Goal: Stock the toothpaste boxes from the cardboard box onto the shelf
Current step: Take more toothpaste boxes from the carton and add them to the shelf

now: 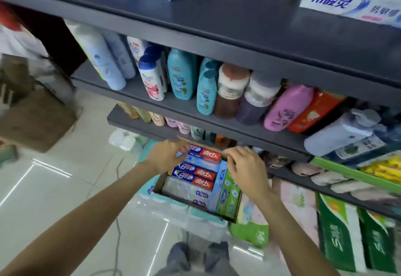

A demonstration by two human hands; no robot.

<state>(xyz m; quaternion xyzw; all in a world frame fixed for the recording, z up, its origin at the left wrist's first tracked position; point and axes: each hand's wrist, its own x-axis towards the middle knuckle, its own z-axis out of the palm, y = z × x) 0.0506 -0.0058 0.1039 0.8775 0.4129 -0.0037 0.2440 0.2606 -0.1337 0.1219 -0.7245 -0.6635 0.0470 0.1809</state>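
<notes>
Your left hand (167, 156) and right hand (245, 167) both reach into the far end of the cardboard box (157, 185), which sits low on wrapped tissue packs (165, 208) near the floor. Each grip curls round an end of the top red-and-blue toothpaste box (205, 154), though blur hides how firm it is.

Lift carelessly and the box beneath could drag up and spill, or the carton could slide off the soft packs. The top shelf (238, 21) is high, so a loose hold may drop it.

I count three red-and-blue boxes, about two white ones and two green ones; deeper layers are hidden.
</notes>
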